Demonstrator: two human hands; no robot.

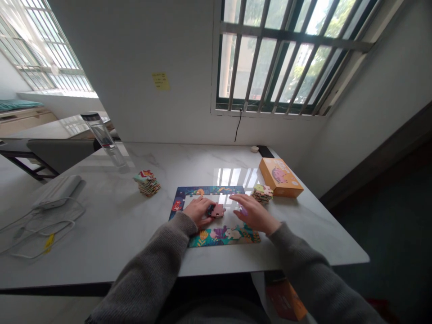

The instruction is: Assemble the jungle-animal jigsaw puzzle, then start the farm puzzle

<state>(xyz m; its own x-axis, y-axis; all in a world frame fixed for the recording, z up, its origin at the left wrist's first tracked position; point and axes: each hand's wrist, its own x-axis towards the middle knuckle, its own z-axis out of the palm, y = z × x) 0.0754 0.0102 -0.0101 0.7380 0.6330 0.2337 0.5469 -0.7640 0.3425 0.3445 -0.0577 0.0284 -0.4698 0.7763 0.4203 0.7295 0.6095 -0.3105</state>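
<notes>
A jigsaw puzzle border lies on the white table, its edge pieces joined in a frame around bare tabletop. My left hand is inside the frame, its fingers closed on a pinkish puzzle piece; whether more pieces lie beneath it I cannot tell. Over the frame's right side is my right hand, thumb and fingers apart with nothing between them. Just beyond that hand stands a stack of puzzle pieces. Another stack of pieces sits left of the frame.
An orange box rests at the right, with a black flat object behind it. A clear bottle stands at the back left. White cables and a white device lie at the left edge.
</notes>
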